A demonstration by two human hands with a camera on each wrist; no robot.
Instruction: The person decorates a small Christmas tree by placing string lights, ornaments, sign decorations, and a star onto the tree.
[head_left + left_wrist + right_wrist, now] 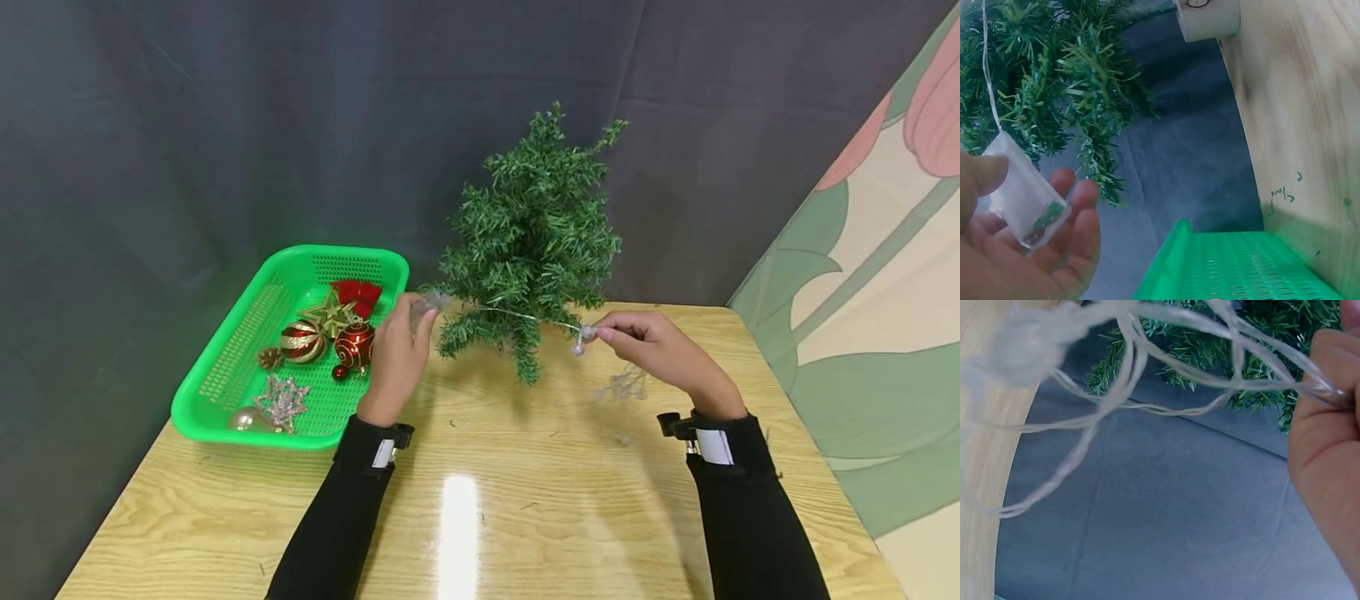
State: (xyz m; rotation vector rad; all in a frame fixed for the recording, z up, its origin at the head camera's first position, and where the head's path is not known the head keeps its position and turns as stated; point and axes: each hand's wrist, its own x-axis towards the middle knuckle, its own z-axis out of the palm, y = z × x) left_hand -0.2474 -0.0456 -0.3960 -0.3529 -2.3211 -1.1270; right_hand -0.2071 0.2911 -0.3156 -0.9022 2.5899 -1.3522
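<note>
My left hand (396, 354) grips a small whitish battery case (1025, 187), thumb on one face and fingers behind it. Something green shows through its end. From the case a thin clear wire (517, 313) runs to my right hand (663, 350), in front of a small green artificial tree (536, 225). That hand pinches a bundle of the string lights (1197, 369). Loose loops with pale bulbs (626, 383) dangle below the fingers. In the right wrist view, the strands stretch blurred across the top, and part of the hand is cut off.
At left stands a green plastic basket (202, 408) with a striped bauble (302, 342), a red bauble (355, 343), a gold star (330, 312), a red bow (358, 296), a pinecone (270, 358) and a silver star (282, 402). Bits of green litter the wooden table (525, 533). Dark cloth (300, 125) hangs behind.
</note>
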